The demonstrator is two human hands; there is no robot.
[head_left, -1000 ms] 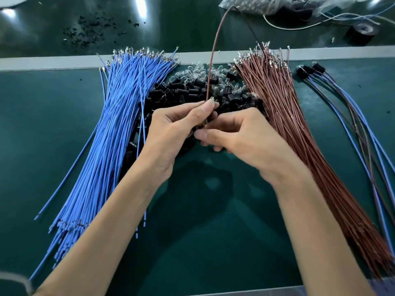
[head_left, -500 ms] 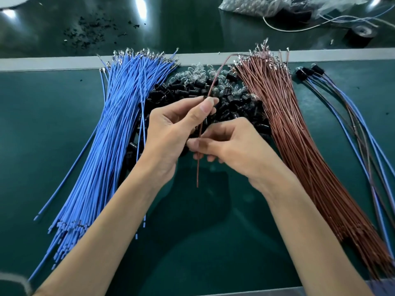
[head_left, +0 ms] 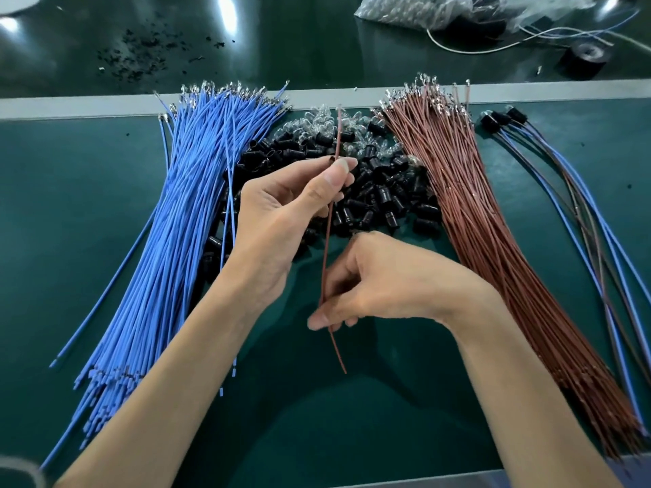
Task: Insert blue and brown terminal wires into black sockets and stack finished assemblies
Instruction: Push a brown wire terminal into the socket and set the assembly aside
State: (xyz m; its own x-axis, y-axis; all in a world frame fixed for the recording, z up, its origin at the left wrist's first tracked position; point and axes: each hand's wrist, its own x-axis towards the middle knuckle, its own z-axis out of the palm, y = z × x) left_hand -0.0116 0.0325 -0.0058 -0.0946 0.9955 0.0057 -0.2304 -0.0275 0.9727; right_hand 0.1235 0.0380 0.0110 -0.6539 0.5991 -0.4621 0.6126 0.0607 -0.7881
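The left hand (head_left: 278, 220) pinches what looks like a small black plastic socket (head_left: 330, 160) between thumb and forefinger, raised over the heap of loose black cylindrical sockets (head_left: 380, 191) at twelve o'clock on the dark green bench mat (head_left: 317, 434). A single thin brown insulated wire (head_left: 327, 241) runs through that pinch, up toward twelve and down toward six. There the right hand (head_left: 387, 280) nips it between thumb and curled forefinger, and its free tail hangs below. By my reading, the step in hand is drawing the wire down through the socket so that its terminal seats (the upper tip is too blurred to show the terminal itself).

Several things could go wrong from here. A pull off the socket's axis could snag the terminal on the rim or bend it. Too sharp a pull could strain the crimp, or tug the socket out of a light fingertip hold and drop it into the heap. Stopping short would leave the terminal unlatched and able to back out later. The tail could also sweep into the fanned bundle of blue terminal wires (head_left: 169, 241) at nine o'clock or the matching bundle of brown terminal wires (head_left: 486, 241) at three. The few finished blue-and-brown assemblies with black socket heads (head_left: 502, 118) lie beyond that, along the mat's three-o'clock edge.
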